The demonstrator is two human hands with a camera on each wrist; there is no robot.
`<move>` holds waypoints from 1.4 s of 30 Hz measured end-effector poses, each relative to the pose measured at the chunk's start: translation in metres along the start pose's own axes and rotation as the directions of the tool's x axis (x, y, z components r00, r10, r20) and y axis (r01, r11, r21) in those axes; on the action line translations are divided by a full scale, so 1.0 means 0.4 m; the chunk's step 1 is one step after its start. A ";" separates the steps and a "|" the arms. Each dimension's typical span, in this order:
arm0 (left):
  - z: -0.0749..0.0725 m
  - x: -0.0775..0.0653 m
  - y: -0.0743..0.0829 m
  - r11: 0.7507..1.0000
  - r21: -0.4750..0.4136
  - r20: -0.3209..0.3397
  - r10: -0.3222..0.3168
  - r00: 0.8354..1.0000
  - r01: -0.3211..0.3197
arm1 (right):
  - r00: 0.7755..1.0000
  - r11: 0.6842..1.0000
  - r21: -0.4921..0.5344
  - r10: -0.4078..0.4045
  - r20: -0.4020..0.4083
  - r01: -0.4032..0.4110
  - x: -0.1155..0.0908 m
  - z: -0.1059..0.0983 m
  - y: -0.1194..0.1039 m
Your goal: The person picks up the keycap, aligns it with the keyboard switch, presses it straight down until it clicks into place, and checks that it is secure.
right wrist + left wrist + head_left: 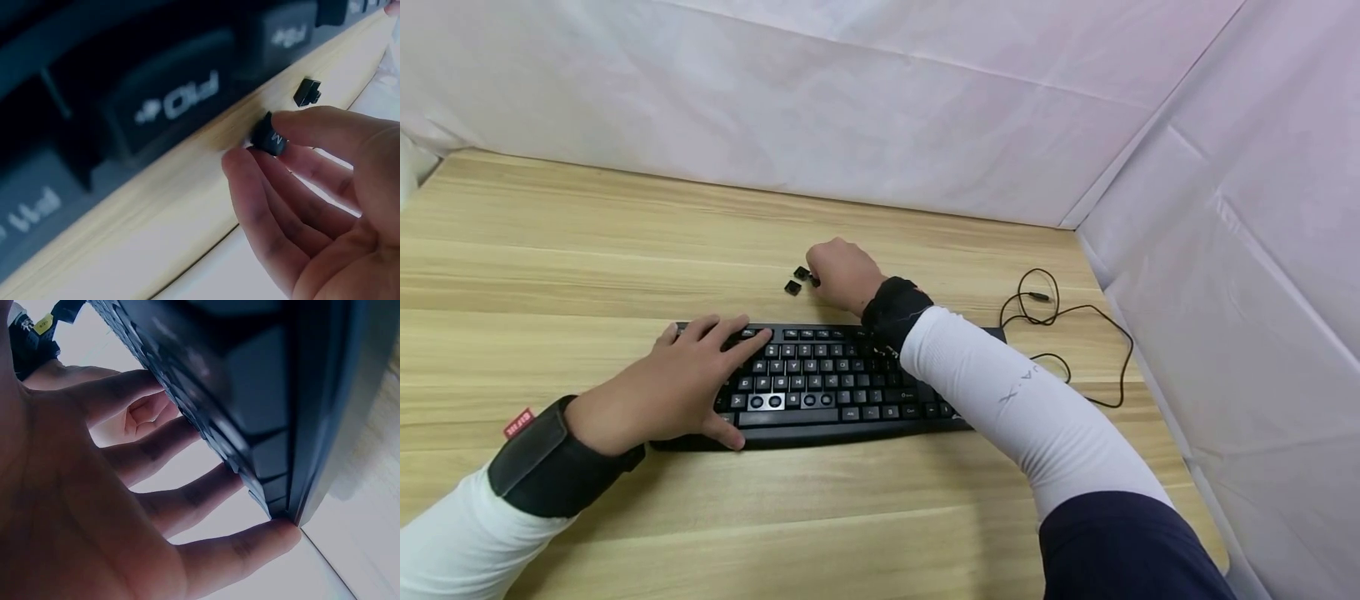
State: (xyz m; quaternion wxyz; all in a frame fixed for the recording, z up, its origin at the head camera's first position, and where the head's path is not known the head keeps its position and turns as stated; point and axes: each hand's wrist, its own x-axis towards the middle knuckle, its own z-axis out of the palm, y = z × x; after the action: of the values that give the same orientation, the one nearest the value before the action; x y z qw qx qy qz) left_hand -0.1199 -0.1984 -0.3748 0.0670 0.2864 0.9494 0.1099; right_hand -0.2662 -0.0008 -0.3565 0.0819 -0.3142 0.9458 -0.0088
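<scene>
A black keyboard (pixel 820 434) lies across the wooden table, several of its bottom-row spots showing round sockets without caps. My left hand (pixel 688 383) rests spread over its left end, thumb at the front edge and straight fingers on the keys; the left wrist view shows its fingertips against the keyboard's side. Behind the keyboard, my right hand (pixel 846 275) pinches a small black keycap (pixel 270 135) marked M between thumb and fingers, low over the table. Two loose keycaps, one nearer (pixel 792 287) and one farther (pixel 802 272), lie just left of that hand.
A black cable (pixel 1126 367) loops over the table at the right, with its plug (pixel 1039 297) inside a coil. White cloth walls (pixel 820 108) stand behind and to the right of the wooden table (pixel 587 275). My right forearm (pixel 1000 392) crosses over the keyboard's right part.
</scene>
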 end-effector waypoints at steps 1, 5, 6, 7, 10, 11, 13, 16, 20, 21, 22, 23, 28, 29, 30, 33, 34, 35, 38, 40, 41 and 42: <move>0.000 0.000 0.000 1.000 0.001 0.000 0.000 1.000 0.000 | 1.000 1.000 0.008 -0.005 0.002 0.005 -0.001 0.000 0.000; -0.002 0.000 -0.001 1.000 0.006 -0.007 0.005 1.000 -0.005 | 1.000 0.997 0.072 -0.010 0.006 0.009 -0.003 -0.002 0.000; -0.003 0.000 -0.001 1.000 0.009 -0.009 0.008 1.000 -0.007 | 1.000 0.996 0.089 -0.013 0.009 0.012 -0.004 -0.003 0.001; -0.003 0.000 -0.001 1.000 0.011 -0.011 0.009 1.000 -0.009 | 1.000 0.994 0.106 -0.017 0.013 0.016 -0.005 -0.003 0.002; -0.005 0.000 -0.002 1.000 0.018 -0.015 0.013 1.000 -0.013 | 0.999 0.990 0.131 -0.050 0.014 0.048 -0.011 -0.006 0.006; -0.005 0.000 -0.002 1.000 0.018 -0.015 0.014 1.000 -0.014 | 0.998 0.989 0.132 -0.064 0.013 0.062 -0.015 -0.008 0.006; -0.005 0.001 -0.002 1.000 0.017 -0.015 0.016 1.000 -0.015 | 0.995 0.986 0.136 -0.101 0.002 0.100 -0.028 -0.011 0.007; -0.004 0.001 -0.003 1.000 0.013 -0.011 0.014 1.000 -0.014 | 0.988 0.976 0.153 -0.156 -0.015 0.157 -0.059 -0.015 0.000; -0.005 0.002 -0.003 1.000 0.015 -0.006 0.012 1.000 -0.011 | 0.974 0.957 0.184 -0.225 -0.020 0.225 -0.116 -0.018 -0.016; -0.006 0.002 -0.003 1.000 0.015 -0.005 0.012 1.000 -0.012 | 0.971 0.952 0.191 -0.238 -0.021 0.238 -0.131 -0.019 -0.021; -0.006 0.002 -0.004 1.000 0.016 -0.005 0.012 1.000 -0.012 | 0.968 0.949 0.192 -0.249 -0.028 0.250 -0.146 -0.019 -0.026; -0.007 0.002 -0.004 1.000 0.014 -0.005 0.013 1.000 -0.013 | 0.965 0.945 0.196 -0.260 -0.036 0.262 -0.159 -0.018 -0.030; -0.009 0.001 -0.007 1.000 0.001 -0.005 0.014 1.000 -0.014 | 0.946 0.926 0.193 -0.318 -0.068 0.325 -0.225 -0.002 -0.048; -0.009 0.001 -0.007 1.000 -0.001 -0.006 0.015 1.000 -0.015 | 0.941 0.921 0.195 -0.331 -0.070 0.339 -0.237 0.002 -0.051; -0.009 0.000 -0.008 1.000 -0.002 -0.007 0.015 1.000 -0.015 | 0.937 0.918 0.189 -0.342 -0.070 0.349 -0.248 0.005 -0.054; -0.009 -0.002 -0.010 1.000 -0.002 -0.006 0.016 1.000 -0.016 | 0.927 0.912 0.171 -0.366 -0.076 0.374 -0.274 0.016 -0.066; -0.009 -0.002 -0.011 1.000 -0.002 -0.005 0.016 1.000 -0.016 | 0.925 0.910 0.164 -0.373 -0.078 0.381 -0.281 0.019 -0.070; -0.009 -0.002 -0.012 1.000 -0.004 -0.004 0.015 1.000 -0.015 | 0.922 0.909 0.159 -0.378 -0.077 0.386 -0.287 0.023 -0.073; -0.010 -0.003 -0.014 1.000 -0.007 0.001 0.013 1.000 -0.013 | 0.915 0.904 0.141 -0.395 -0.082 0.403 -0.299 0.029 -0.081; -0.010 -0.002 -0.014 1.000 -0.008 0.002 0.012 1.000 -0.012 | 0.909 0.900 0.134 -0.407 -0.084 0.415 -0.305 0.032 -0.084; -0.010 -0.002 -0.014 1.000 -0.007 0.002 0.012 1.000 -0.012 | 0.907 0.898 0.126 -0.412 -0.087 0.421 -0.307 0.034 -0.084; -0.010 -0.002 -0.015 1.000 -0.007 0.002 0.012 1.000 -0.012 | 0.904 0.897 0.119 -0.418 -0.088 0.427 -0.309 0.035 -0.085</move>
State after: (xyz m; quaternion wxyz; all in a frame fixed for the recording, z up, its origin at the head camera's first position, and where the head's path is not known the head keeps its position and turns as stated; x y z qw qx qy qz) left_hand -0.1233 -0.2042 -0.3723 0.0684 0.2918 0.9473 0.1131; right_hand -0.1462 0.0461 -0.3495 0.0705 -0.5053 0.8542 -0.1000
